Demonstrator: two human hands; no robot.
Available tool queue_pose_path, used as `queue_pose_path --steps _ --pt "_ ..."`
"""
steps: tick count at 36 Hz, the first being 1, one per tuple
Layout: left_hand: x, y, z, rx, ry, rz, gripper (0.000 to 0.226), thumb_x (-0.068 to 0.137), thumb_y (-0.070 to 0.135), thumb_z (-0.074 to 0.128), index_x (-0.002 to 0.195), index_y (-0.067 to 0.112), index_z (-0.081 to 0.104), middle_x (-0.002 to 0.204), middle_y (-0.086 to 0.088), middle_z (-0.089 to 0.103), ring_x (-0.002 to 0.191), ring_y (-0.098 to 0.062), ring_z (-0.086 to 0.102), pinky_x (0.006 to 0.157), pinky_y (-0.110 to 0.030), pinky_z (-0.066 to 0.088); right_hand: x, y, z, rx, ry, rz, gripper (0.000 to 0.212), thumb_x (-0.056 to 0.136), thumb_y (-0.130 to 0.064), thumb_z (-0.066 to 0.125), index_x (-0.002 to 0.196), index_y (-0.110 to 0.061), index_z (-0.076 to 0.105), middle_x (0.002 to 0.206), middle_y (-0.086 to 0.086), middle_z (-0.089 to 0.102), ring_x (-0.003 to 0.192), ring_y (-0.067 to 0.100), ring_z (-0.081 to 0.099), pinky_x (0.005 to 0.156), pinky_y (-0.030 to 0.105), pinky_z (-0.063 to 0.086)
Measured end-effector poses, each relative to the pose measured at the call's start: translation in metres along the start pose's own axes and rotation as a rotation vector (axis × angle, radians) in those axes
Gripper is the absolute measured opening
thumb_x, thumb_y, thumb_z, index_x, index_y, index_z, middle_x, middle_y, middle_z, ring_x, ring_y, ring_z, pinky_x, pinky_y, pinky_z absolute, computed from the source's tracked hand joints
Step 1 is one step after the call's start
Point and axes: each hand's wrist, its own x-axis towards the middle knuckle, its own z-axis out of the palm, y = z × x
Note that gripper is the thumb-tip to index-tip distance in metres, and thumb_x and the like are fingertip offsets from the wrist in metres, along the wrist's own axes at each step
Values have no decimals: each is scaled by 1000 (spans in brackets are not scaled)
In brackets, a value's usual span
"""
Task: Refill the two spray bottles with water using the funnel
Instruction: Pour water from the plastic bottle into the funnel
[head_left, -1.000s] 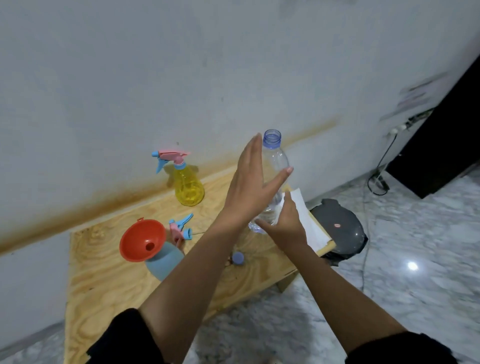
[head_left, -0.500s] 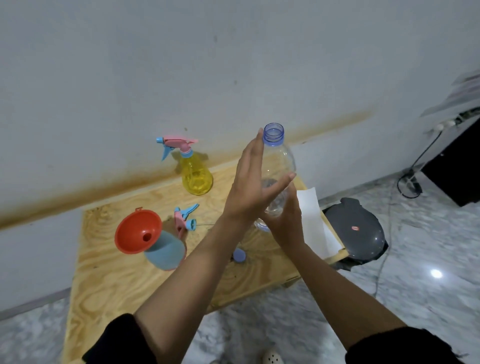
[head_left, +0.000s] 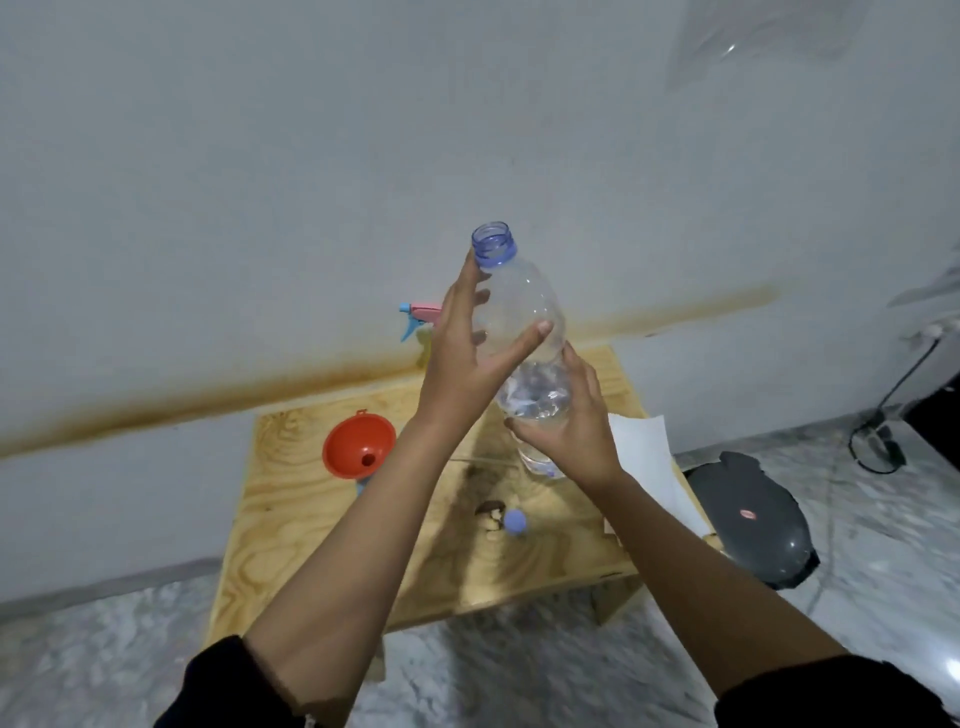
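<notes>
Left hand: the left hand is spread wide, fingers straight along the upper side of the clear plastic water bottle, thumb laid across its shoulder
Right hand: the right hand is wrapped round the lower half of that bottle, holding it above the right half of the bench, neck leaning a little to the left
Water bottle: uncapped, with a threaded violet-blue neck; a little water sits in the lower part, and the smooth upper part is see-through
Funnel: the round orange plastic funnel stands toward the back left of the light plywood bench, on top of the pale blue spray bottle, which the left forearm mostly hides; its contents cannot be told
Second sprayer: the yellow spray bottle with pink and blue trigger head is at the bench's back edge, largely behind the left hand
Cap: the small round blue cap lies mid-bench
Paper: the white sheet of paper lies over the right edge
</notes>
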Motion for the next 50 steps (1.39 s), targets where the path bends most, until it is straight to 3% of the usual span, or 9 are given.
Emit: queue_pose_path --steps 4,7,10,20,22,26,32,39,50 --pt "-21 -8 -17 -146 77 -78 72 77 38 74 136 46 35 131 15 49 120 -6 50 95 -48 50 -13 -14 2 -83 -80 -25 101 63 -33 82 142 -46 20 133 -7 46 119 12 49 96 35 44" --pt "-37 -20 -28 -223 112 -106 71 78 38 73 139 32 37 129 16 52 123 -8 50 95 -38 51 -26 -20 5 -118 -106 -54 100 63 -32 80 139 -53 19 121 -11 44 113 16 51 96 46 46" --pt "-53 -27 -35 -289 175 -144 62 78 38 72 132 41 41 128 18 52 120 -6 52 86 -17 49 -37 -23 5 -125 -175 -76 99 64 -33 76 133 -64 13 114 -12 39 105 15 53 87 44 51" --pt "-106 -55 -30 -391 195 -407 79 81 42 64 146 31 19 143 -2 41 116 7 49 84 -6 43 -70 -21 -7 -370 -397 -22 102 66 -39 77 136 -61 6 111 -3 41 103 19 49 77 29 41" --pt "-115 -59 -28 -386 168 -487 87 77 53 59 147 37 12 144 -1 39 120 3 48 88 -10 44 -73 -24 -10 -454 -417 -6 102 66 -35 77 138 -57 8 112 -2 40 104 19 48 75 30 40" --pt "-125 -62 -27 -383 96 -595 91 75 62 58 147 42 7 142 -4 43 126 -27 49 99 -52 46 -74 -29 -19 -563 -483 60 101 65 -28 75 141 -52 13 118 1 38 107 20 46 82 39 42" --pt "-129 -66 -20 -555 114 -683 81 89 44 56 149 37 2 128 12 24 116 -6 40 58 -11 51 -65 -35 -27 -738 -578 98 103 67 -27 77 142 -50 10 124 4 38 109 24 46 81 40 40" --pt "-125 -71 -22 -660 201 -743 97 68 58 64 147 40 12 156 0 20 128 -31 46 63 -28 58 -55 -43 -19 -798 -613 126 104 66 -22 76 142 -51 12 119 3 37 106 22 43 77 37 34" --pt "-121 -78 -17 -760 244 -788 78 82 47 61 145 41 16 156 -3 20 134 -24 37 67 -33 59 -42 -51 -18 -876 -658 118 106 65 -19 78 142 -49 12 123 4 37 113 24 41 82 42 35"
